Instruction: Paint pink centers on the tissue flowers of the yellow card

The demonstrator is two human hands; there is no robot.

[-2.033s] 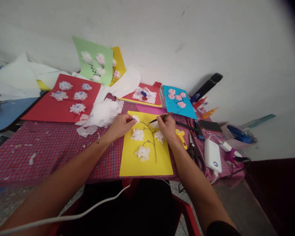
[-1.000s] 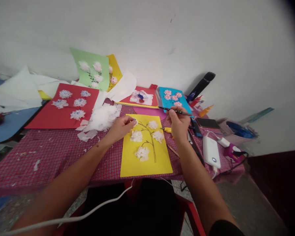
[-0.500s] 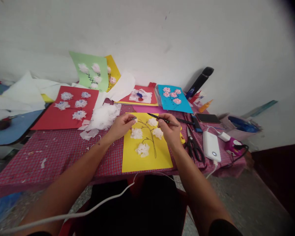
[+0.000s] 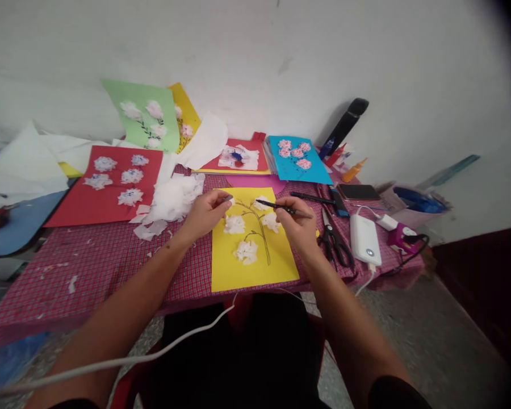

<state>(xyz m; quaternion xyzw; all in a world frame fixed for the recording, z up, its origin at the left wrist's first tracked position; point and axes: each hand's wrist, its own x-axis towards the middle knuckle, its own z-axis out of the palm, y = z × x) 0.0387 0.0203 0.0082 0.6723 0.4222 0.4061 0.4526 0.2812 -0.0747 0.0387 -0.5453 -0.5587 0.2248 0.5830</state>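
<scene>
My right hand [image 4: 298,224] is closed round a black pen [image 4: 276,205], its tip pointing left above the upper flowers of the yellow sheet [image 4: 255,275]. That sheet bears a drawn dark branch [image 4: 262,236] and several white tissue flowers [image 4: 246,251]. At the sheet's upper left corner, my left hand [image 4: 207,213] pinches a small dark piece [image 4: 229,198] that looks like a pen cap. A white tissue flower beside those fingertips is partly hidden.
Crumpled white tissue [image 4: 174,199] and a red flower sheet [image 4: 74,199] lie left. Scissors [image 4: 335,244], a white power bank [image 4: 365,241] and a phone [image 4: 359,192] lie right. Behind are green [image 4: 114,94] and blue [image 4: 281,170] flower sheets. A white cable [image 4: 187,343] crosses in front.
The view has shifted slightly, so the table things sit a little higher in the picture. Both hands keep their grips, and the pen tip now shows over the upper right flower.
</scene>
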